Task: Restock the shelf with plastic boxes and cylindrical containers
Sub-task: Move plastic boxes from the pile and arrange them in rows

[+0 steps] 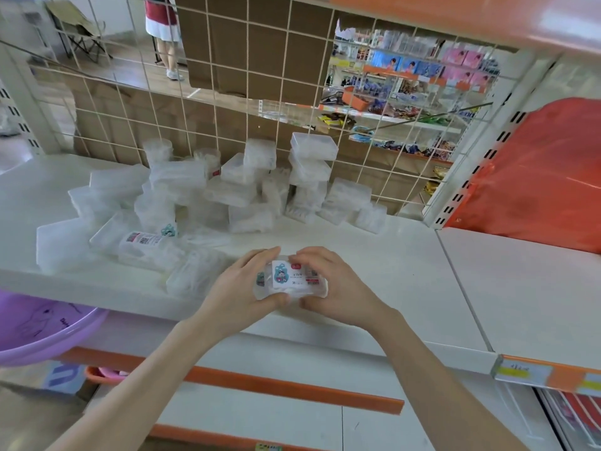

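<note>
The heap of clear boxes and cylinders (227,190), centre-left of the frame, is loosely stacked, so pushing the labelled plastic box (294,281) against it could well topple the leaning ones. A slack release so near the front edge of the white shelf (390,271) could let it slide off. Just below the frame's centre, the left hand (240,288) and right hand (338,288) grip that box by its two ends, fingers curled over the top, thumbs on its near side, closed snugly to its width.

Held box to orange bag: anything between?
Head view: beyond the right hand on the box, only bare shelf and a panel seam before the orange bag.
</note>
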`<act>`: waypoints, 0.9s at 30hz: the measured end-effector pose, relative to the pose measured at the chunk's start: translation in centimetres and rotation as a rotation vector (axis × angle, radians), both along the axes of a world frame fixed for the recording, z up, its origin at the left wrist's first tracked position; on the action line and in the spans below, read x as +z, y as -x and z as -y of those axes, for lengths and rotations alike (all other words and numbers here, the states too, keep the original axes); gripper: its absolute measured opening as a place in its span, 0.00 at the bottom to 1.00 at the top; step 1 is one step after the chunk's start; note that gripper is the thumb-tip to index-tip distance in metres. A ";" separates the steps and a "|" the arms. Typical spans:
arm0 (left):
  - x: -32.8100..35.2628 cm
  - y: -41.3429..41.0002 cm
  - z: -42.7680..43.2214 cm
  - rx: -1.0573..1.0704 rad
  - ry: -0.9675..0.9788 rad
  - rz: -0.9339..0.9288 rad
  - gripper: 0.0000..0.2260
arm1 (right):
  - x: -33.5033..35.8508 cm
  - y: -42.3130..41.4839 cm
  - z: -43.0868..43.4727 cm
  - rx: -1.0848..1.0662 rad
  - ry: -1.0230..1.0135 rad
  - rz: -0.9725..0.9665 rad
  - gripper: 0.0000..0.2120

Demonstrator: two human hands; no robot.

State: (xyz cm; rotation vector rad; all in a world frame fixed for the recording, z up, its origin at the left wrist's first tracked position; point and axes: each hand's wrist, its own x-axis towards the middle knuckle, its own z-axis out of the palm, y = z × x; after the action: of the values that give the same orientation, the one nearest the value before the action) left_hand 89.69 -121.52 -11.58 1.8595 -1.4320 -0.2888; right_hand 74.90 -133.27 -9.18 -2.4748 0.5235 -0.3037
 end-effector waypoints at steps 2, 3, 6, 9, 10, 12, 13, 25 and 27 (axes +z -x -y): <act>-0.4 0.1 0.2 -0.003 -0.003 0.000 0.34 | -0.7 0.8 0.2 -0.065 0.015 0.027 0.28; -0.6 0.0 0.2 0.007 -0.012 0.020 0.35 | -1.1 1.3 0.4 -0.119 0.011 0.036 0.27; -1.6 -0.3 0.1 0.043 -0.089 0.098 0.36 | -2.3 3.0 1.5 -0.352 -0.004 0.036 0.25; -2.3 -0.6 0.1 0.100 -0.199 0.105 0.33 | -3.3 4.8 2.3 -0.564 -0.009 0.034 0.24; -2.4 -0.6 0.2 0.124 -0.227 0.095 0.32 | -3.7 5.3 2.3 -0.608 -0.005 0.041 0.24; -2.6 -0.7 0.4 0.154 -0.256 0.080 0.31 | -4.6 6.1 2.1 -0.654 0.027 0.046 0.23; -2.6 -0.7 0.5 0.166 -0.260 0.078 0.31 | -4.9 6.2 1.9 -0.663 0.051 0.045 0.23; -2.8 0.3 0.1 0.304 -0.145 0.115 0.30 | -5.3 5.7 1.2 -0.710 0.204 0.038 0.23; -2.7 0.5 0.0 0.300 -0.119 0.125 0.30 | -5.3 5.9 1.2 -0.700 0.194 0.044 0.23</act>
State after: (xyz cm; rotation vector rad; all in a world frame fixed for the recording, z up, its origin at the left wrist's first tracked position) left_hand 89.22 -121.47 -14.28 2.1896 -1.2146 -0.1130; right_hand 68.99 -134.49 -14.45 -2.3727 1.3913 -0.7048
